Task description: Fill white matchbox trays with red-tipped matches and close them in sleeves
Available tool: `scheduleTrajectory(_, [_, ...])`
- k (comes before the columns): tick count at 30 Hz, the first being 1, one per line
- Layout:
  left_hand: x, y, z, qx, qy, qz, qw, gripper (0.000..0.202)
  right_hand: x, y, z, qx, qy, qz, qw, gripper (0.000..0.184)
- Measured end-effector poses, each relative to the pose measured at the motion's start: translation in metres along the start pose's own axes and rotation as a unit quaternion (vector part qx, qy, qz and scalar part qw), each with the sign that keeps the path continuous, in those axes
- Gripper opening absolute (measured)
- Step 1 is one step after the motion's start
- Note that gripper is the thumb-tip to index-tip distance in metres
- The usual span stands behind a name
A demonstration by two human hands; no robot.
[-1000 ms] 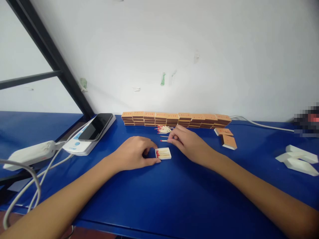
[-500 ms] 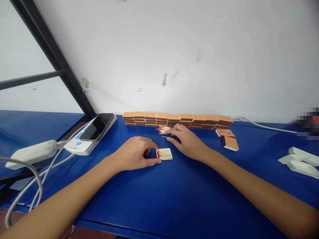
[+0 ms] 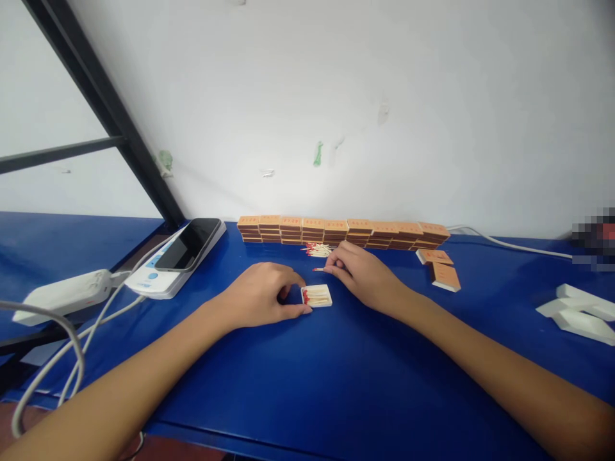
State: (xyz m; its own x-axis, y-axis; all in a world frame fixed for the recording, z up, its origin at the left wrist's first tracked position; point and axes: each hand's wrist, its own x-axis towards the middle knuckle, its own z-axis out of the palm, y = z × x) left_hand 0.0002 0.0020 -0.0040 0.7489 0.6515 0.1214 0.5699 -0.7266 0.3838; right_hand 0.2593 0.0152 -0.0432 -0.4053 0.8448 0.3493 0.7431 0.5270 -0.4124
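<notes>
A small white matchbox tray (image 3: 328, 304) with several red-headed matches lies on the blue table. My left hand (image 3: 268, 294) grips the tray's left end between thumb and fingers. Just behind the tray, my right hand (image 3: 358, 272) pinches a single match (image 3: 318, 269) between thumb and fingertips, its red head pointing left. Past my right fingertips lies a loose pile of matches (image 3: 318, 250), heads mostly to the left. Directly behind that pile stands a long row of stacked matchboxes (image 3: 312, 225) along the wall.
Two orange matchbox covers (image 3: 446, 276) lie to the right on the table (image 3: 307, 378). White blocks (image 3: 583, 314) sit farther right. On the left are a phone (image 3: 188, 244) atop a white device (image 3: 154, 285), a white power strip (image 3: 62, 296), loose cables and a dark metal frame (image 3: 115, 121).
My right hand has closed its fingers on one match and drawn it slightly away from the pile, toward me. My left hand and the tray have stayed in place.
</notes>
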Motion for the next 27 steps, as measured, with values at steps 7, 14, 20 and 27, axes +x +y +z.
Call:
scheduleTrajectory(7, [0.000,-0.002,0.001,0.007,0.014,-0.011,1.000,0.032,-0.015,-0.037,-0.014,0.101,-0.084,-0.026,0.991,0.015])
scheduleTrajectory(14, [0.000,-0.002,0.001,0.008,0.011,0.006,1.000,0.031,0.005,0.000,0.001,0.014,0.004,0.002,1.000,0.025])
scheduleTrajectory(20, [-0.001,-0.001,0.001,0.009,0.015,0.017,1.000,0.032,0.004,0.012,0.008,-0.025,-0.001,-0.006,1.000,0.026])
scheduleTrajectory(27, [0.003,0.000,-0.013,-0.037,0.089,0.000,0.995,0.055,0.003,0.009,0.008,-0.010,0.017,-0.004,1.000,0.021])
